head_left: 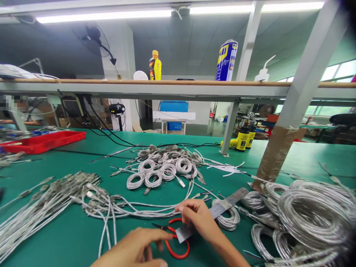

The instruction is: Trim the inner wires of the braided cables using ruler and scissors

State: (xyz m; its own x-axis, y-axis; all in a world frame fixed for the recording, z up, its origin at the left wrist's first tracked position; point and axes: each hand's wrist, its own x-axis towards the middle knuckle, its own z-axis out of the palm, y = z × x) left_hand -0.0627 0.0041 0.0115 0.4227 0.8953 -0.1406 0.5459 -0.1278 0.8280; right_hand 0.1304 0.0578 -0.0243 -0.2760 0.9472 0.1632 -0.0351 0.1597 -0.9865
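My right hand (198, 216) is closed over a steel ruler (229, 203), its fingers curled and the thumb near the index finger. The ruler slants across a coiled clear-sheathed cable (229, 218), and its near end overlaps red-handled scissors (178, 256). At the bottom, my left hand (136, 246) has its fingers apart with nothing visible in them. Its index fingertip is by the scissors' handle; whether it touches cannot be told. White cables (150, 212) run leftward from beside my right hand to a bunch of connectors.
Several tied cable coils (152, 179) lie mid-table. Larger coils (308, 211) pile up at right, straight cables (41, 211) at left. A red tray (55, 142) stands back left. A shelf post (278, 152) rises at right, near yellow-labelled bottles (242, 139).
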